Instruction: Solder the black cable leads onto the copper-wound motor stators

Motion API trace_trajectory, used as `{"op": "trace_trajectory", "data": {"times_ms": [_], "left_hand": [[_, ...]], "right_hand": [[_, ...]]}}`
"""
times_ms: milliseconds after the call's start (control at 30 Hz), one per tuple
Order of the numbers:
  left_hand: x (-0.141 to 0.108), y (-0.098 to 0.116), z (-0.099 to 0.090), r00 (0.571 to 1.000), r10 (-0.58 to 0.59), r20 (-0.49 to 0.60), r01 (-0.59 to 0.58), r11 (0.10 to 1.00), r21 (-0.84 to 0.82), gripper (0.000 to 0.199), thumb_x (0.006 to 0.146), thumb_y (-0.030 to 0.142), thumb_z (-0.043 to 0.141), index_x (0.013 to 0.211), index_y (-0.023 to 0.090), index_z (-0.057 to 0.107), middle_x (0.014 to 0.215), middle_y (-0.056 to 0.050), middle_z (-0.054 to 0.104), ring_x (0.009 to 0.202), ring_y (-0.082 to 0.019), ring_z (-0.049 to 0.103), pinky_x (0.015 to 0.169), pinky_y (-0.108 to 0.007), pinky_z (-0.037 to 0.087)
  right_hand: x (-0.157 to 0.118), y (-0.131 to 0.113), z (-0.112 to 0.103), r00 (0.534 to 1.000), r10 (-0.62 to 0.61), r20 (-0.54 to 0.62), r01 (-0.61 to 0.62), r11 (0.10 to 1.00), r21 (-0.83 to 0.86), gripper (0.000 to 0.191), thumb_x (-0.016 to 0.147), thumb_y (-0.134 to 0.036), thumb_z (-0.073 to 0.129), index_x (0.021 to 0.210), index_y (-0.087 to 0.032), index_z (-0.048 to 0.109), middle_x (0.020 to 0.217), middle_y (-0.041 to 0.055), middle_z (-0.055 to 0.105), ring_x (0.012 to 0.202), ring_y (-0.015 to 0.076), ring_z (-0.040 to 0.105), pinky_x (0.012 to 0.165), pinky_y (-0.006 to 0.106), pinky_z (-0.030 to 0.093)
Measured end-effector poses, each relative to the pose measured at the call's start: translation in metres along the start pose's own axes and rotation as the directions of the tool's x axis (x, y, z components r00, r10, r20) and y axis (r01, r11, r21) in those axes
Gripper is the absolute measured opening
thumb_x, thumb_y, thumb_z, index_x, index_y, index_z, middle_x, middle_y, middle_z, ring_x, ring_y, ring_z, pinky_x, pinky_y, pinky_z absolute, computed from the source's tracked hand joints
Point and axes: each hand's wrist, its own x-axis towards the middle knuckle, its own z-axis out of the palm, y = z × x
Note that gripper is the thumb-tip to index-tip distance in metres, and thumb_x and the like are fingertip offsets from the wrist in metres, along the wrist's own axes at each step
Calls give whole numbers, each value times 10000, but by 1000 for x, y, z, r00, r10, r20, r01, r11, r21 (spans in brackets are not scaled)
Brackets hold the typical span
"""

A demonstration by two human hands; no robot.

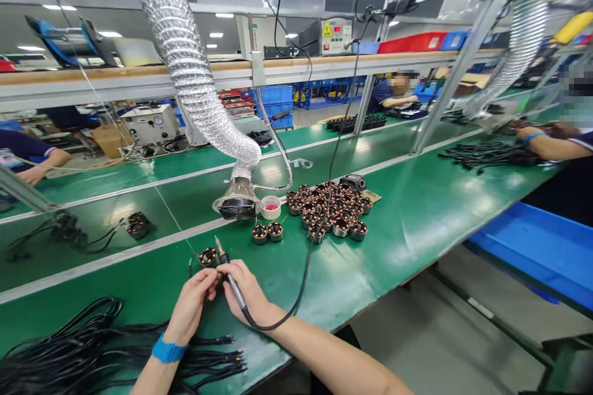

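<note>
My right hand [245, 290] holds a soldering iron [237, 291], its tip pointing up and away and its black cord looping to the right. Beside it, my left hand [192, 299], with a blue band on the wrist, has its fingers pinched together; what they hold is too small to make out. The fingertips of both hands nearly meet just in front of a copper-wound motor stator [208, 257]. A thin strand of solder wire [169, 213] runs down from above toward that stator. Black cables [60, 345] with stripped ends lie under and left of my left forearm.
Several stators [324, 207] are heaped on the green bench [393, 241]. A fume-duct hood [237, 199] and a small white cup [270, 207] stand behind my hands. One wired stator [138, 225] sits on the far strip. Co-workers sit around the line.
</note>
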Motion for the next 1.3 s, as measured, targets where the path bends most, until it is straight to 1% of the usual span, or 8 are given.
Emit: {"op": "trace_trajectory", "data": {"times_ms": [167,300,467,600,700,867,1133,1300], "left_hand": [[2,1,-3,994,113,-5,-105,941,321,422,813,565,662,861,146,684,771,-14,601,665,-137,477,589,-246,374],[2,1,-4,964,265,-2,-218,799,561,402,849,557,603,874,161,662,742,-7,585,688,-159,522,654,-271,422],[-6,14,9,837,545,54,-298,371,879,327,906,503,569,1008,200,639,944,-45,604,840,-190,615,775,-307,484],[-11,29,30,870,347,350,-357,-45,933,480,836,559,658,1172,222,599,1169,-81,598,857,-223,675,716,-318,527],[-8,35,40,902,208,379,-329,-238,914,525,784,558,716,1151,205,593,1176,-97,605,802,-246,691,665,-335,538],[5,36,34,946,235,224,-159,-266,951,440,819,470,690,1141,196,568,1403,-159,478,795,-235,704,685,-352,547],[32,39,0,960,188,205,-189,-100,977,501,770,557,684,1190,297,605,1125,-54,615,886,-256,689,742,-349,551],[72,53,-22,957,290,18,-14,-18,1000,432,742,497,708,1120,292,670,1116,-57,613,931,-260,676,784,-351,553]], "right_hand": [[7,1,-23,995,-59,-76,50,993,-109,389,915,-123,501,1291,-212,543,1187,117,609,1035,195,658,917,327,557],[13,9,-58,965,-249,-79,212,923,-322,338,951,-140,507,1274,-214,573,1115,111,669,976,202,676,859,337,578],[26,33,-89,928,-365,79,353,786,-507,302,953,-121,500,1224,-190,615,1093,128,668,962,208,662,816,332,573],[40,53,-89,905,-373,204,423,738,-526,283,930,-92,494,1148,-175,653,1148,157,643,1049,244,630,870,367,556],[46,66,-83,898,-328,292,439,698,-565,337,902,-54,477,1177,-169,635,1207,170,623,1152,261,585,968,413,523],[40,90,-77,884,-346,313,467,668,-579,372,908,-70,447,1220,-185,614,1319,172,572,1281,282,512,1026,466,486],[34,110,-69,886,-333,322,463,646,-607,309,962,-130,398,1205,-147,590,1306,213,531,1291,322,495,1077,585,405],[32,113,-67,885,-328,331,466,630,-621,307,992,-200,356,1196,-134,575,1327,236,500,1323,364,460,1093,644,349]]}}
